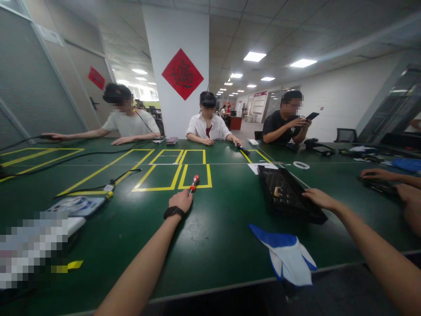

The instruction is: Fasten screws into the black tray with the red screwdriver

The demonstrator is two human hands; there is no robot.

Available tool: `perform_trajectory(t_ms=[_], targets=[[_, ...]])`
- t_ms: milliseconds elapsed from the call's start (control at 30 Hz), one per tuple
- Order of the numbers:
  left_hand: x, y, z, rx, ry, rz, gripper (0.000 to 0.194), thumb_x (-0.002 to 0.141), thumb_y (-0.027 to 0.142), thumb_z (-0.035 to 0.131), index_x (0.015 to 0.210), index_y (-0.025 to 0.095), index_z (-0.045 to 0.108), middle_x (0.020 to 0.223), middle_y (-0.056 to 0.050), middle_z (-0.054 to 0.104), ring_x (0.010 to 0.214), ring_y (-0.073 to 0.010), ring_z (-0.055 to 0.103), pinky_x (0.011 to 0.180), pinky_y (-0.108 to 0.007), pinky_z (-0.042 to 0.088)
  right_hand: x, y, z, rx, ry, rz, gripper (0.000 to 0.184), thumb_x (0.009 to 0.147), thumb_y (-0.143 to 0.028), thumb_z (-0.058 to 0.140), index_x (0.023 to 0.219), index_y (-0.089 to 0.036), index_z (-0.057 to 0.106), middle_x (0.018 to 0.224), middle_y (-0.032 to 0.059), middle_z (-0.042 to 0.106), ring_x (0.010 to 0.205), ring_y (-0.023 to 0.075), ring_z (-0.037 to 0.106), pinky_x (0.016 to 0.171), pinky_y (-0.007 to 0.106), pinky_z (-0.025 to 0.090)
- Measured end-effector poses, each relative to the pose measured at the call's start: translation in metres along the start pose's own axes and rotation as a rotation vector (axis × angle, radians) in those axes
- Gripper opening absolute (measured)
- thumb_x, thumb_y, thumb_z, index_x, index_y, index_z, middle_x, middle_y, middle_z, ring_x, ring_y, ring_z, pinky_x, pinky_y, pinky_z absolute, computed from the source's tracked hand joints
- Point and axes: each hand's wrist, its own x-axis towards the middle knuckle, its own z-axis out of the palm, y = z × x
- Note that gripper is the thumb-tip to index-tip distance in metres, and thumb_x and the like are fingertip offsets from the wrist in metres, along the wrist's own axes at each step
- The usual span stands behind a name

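Note:
My left hand (181,201), with a dark band on the wrist, is closed around the shaft end of a screwdriver (194,182). Its red and black handle points away from me, over a yellow-taped rectangle on the green table. To the right, my right hand (319,198) grips the near right edge of a black tray (279,199). Moulded slots and a small tan piece (278,191) show inside the tray, which sits at a slant. My right fingertips are partly hidden at its rim. A blue and white glove (291,252) lies nearer me.
Yellow tape rectangles (154,190) mark the green table (210,228). Packages (79,205) and a cable lie left; a white ring (301,165) lies beyond the tray. Three people sit opposite, one holding a black tool (243,149). Another person's hands (378,174) are at far right.

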Motion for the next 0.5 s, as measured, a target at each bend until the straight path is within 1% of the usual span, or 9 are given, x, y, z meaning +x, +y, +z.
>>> perform_trajectory(t_ms=[67,100,167,267,333,433,500], targets=[[0.002,0.001,0.001,0.004,0.011,-0.015,0.04,0.081,0.044,0.027,0.088,0.018,0.056,0.09,-0.013,0.063,0.084,-0.0257,0.059,0.068,-0.035,0.044,0.002,-0.028,0.012,0.079,-0.248,-0.102,0.023,0.074,-0.022,0.045,0.066,-0.013,0.063,0.074,0.0087,0.064,0.067,0.0157,0.057,0.065,0.024,0.041],[0.002,0.001,0.001,0.006,0.018,-0.021,0.04,0.082,0.043,0.026,0.088,0.017,0.056,0.091,-0.013,0.063,0.085,-0.026,0.059,0.068,-0.035,0.044,0.002,-0.045,0.02,0.101,-0.297,-0.135,0.023,0.075,-0.022,0.043,0.069,-0.012,0.063,0.075,0.0079,0.063,0.068,0.0155,0.057,0.065,0.024,0.041],[0.002,0.001,0.002,0.006,0.033,-0.024,0.041,0.082,0.043,0.025,0.089,0.016,0.056,0.092,-0.014,0.063,0.085,-0.0264,0.059,0.069,-0.036,0.044,-0.002,-0.082,0.042,0.092,-0.324,-0.196,0.024,0.076,-0.022,0.04,0.073,-0.011,0.061,0.074,0.0071,0.063,0.067,0.0148,0.055,0.062,0.023,0.04],[0.0,0.0,0.003,-0.018,0.046,-0.048,0.043,0.083,0.043,0.023,0.091,0.015,0.054,0.092,-0.015,0.062,0.085,-0.027,0.059,0.068,-0.037,0.044,-0.012,-0.137,0.082,0.078,-0.364,-0.284,0.026,0.077,-0.022,0.038,0.069,-0.009,0.059,0.067,0.0064,0.061,0.06,0.0135,0.054,0.055,0.021,0.037],[-0.001,-0.001,0.003,-0.046,0.059,-0.09,0.043,0.083,0.043,0.021,0.094,0.014,0.051,0.091,-0.015,0.062,0.084,-0.0272,0.06,0.067,-0.037,0.044,-0.017,-0.169,0.107,0.076,-0.377,-0.319,0.026,0.077,-0.022,0.039,0.067,-0.009,0.059,0.067,0.0073,0.061,0.062,0.014,0.055,0.055,0.021,0.036],[-0.002,-0.003,0.001,-0.093,0.058,-0.131,0.042,0.084,0.042,0.019,0.096,0.014,0.049,0.092,-0.015,0.062,0.084,-0.0268,0.06,0.067,-0.036,0.044,-0.019,-0.203,0.133,0.064,-0.36,-0.364,0.026,0.078,-0.019,0.038,0.069,-0.007,0.06,0.077,0.0116,0.063,0.074,0.0166,0.056,0.062,0.021,0.037],[-0.002,-0.004,-0.002,-0.117,0.046,-0.133,0.041,0.085,0.042,0.02,0.095,0.014,0.048,0.094,-0.015,0.062,0.086,-0.026,0.06,0.067,-0.035,0.044,-0.02,-0.218,0.142,0.051,-0.358,-0.371,0.027,0.078,-0.018,0.037,0.071,-0.007,0.06,0.081,0.0136,0.063,0.079,0.0183,0.057,0.064,0.021,0.037]])
